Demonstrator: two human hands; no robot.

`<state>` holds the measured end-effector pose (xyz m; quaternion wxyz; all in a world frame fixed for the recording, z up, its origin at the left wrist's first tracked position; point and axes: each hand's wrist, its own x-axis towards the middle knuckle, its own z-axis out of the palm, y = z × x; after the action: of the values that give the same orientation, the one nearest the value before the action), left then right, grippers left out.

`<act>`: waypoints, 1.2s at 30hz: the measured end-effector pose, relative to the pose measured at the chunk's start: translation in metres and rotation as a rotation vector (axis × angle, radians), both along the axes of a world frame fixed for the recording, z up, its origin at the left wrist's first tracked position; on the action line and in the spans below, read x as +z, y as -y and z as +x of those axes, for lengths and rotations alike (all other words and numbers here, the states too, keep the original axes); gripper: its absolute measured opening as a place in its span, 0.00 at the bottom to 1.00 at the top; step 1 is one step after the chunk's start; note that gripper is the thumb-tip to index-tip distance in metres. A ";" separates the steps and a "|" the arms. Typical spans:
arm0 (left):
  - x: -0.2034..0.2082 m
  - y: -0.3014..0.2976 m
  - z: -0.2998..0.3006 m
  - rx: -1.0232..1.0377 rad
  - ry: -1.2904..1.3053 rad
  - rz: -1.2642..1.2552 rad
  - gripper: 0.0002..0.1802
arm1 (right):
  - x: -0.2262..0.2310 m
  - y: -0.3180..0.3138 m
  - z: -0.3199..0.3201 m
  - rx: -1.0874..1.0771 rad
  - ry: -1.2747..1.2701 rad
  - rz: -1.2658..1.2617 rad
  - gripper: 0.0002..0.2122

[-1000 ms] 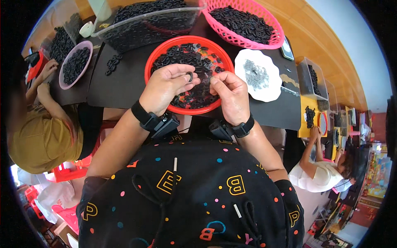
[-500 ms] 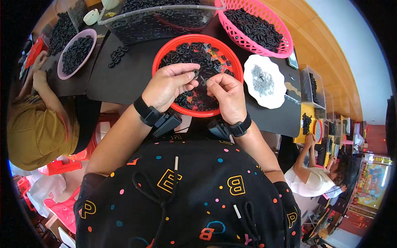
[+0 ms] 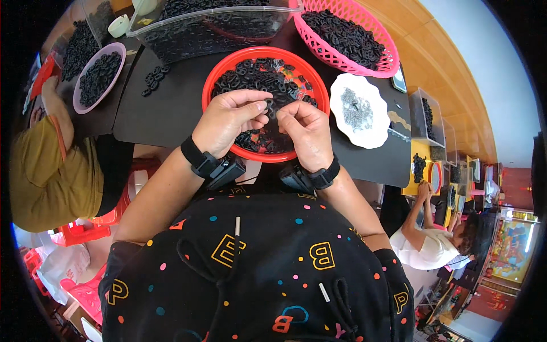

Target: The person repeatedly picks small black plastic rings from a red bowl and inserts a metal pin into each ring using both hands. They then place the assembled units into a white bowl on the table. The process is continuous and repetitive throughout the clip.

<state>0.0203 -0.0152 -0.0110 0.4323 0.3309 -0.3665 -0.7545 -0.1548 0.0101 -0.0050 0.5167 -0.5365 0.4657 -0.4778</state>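
Observation:
My left hand [image 3: 231,119] is over the red basin [image 3: 208,85], thumb and forefinger pinching a small black ring-shaped piece [image 3: 268,103]. Close beside that piece, my right hand [image 3: 310,134] has its thumb and forefinger pressed together. Whatever those right fingertips hold is too small to make out. Below both hands, the basin carries many loose black pieces [image 3: 259,69] over a patterned bottom. Just right of it lies a white scalloped plate [image 3: 373,137] with a heap of small silvery metal pieces [image 3: 358,109].
Behind the basin stand a clear plastic bin [image 3: 222,43] and a pink lattice basket [image 3: 379,67], both full of black pieces. At left are a loose pile [image 3: 154,80], a pale bowl [image 3: 78,102] and a co-worker's arm [image 3: 60,117]. Another person [image 3: 427,242] sits at right.
My right fingertips have come closer to the black piece in my left hand. The small silvery bit seen between them earlier no longer shows clearly. The whole view has shifted slightly.

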 end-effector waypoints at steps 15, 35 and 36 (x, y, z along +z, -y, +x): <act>0.004 -0.007 -0.013 0.063 0.114 -0.061 0.13 | -0.004 0.001 0.002 -0.066 0.038 -0.011 0.03; 0.003 -0.008 -0.012 0.057 0.185 -0.208 0.09 | -0.011 -0.005 0.008 0.069 0.039 -0.159 0.15; 0.000 -0.007 -0.011 0.046 0.189 -0.209 0.08 | -0.011 -0.004 0.007 0.069 0.006 -0.167 0.15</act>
<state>0.0089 -0.0079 -0.0105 0.4451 0.3620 -0.4745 -0.6676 -0.1481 0.0145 -0.0163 0.4878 -0.5920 0.4039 -0.4985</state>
